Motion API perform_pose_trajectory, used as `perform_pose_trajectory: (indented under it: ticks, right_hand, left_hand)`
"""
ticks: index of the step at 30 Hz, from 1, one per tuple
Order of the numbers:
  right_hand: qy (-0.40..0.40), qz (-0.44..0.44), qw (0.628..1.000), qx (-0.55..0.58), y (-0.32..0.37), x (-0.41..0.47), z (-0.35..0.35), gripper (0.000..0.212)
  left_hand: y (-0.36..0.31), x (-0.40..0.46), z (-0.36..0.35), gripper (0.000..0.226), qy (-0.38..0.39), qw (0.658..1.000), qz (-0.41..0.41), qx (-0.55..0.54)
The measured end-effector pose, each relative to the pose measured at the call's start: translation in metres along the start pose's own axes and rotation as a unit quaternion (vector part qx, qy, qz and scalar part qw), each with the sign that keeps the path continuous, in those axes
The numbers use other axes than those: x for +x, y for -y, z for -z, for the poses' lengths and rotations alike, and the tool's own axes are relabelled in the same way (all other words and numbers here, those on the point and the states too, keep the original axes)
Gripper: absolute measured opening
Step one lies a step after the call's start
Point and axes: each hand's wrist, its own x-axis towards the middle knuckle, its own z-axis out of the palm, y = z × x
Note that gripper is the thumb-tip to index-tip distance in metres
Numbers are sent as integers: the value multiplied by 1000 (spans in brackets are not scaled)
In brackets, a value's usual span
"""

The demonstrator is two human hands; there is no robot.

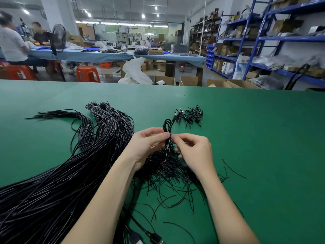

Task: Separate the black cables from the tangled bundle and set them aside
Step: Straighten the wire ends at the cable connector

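Both hands meet mid-worktop [246,120]: left hand [147,145] pinches a looped black cable [167,127]; right hand [193,150] fingers pinch it too, tangled bundle [61,173] at nine o'clock.

No text, label, brand or number can be read with certainty. A small red lit display [182,66] glows on a grey box under the far blue-covered table [112,56], but its digits are too small to make out. A white bag [241,65] leaning against the blue shelving [253,39], to the right of that table, carries an orange and blue print, too blurred to read.
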Motion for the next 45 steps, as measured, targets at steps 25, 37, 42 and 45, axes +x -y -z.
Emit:
perform_pose_trajectory:
  ticks: [25, 37, 42, 45]
  right_hand:
    - [126, -55, 984, 116, -6, -2, -4, 24]
    - [138, -58, 976, 160, -2, -3, -1, 28]
    - [111, -62, 982, 138, -4, -3, -3, 25]
    - [72, -70, 987, 124, -7, 0, -1, 25]
  left_hand:
    - [10, 2, 4, 32, 50, 997, -2, -60]
    - [11, 4, 5, 29, 55, 997, -32, -50]
    - [15, 6, 2, 28, -3, 999, -44, -28]
    - [19, 11, 4, 25, -139, 972, -114, 150]
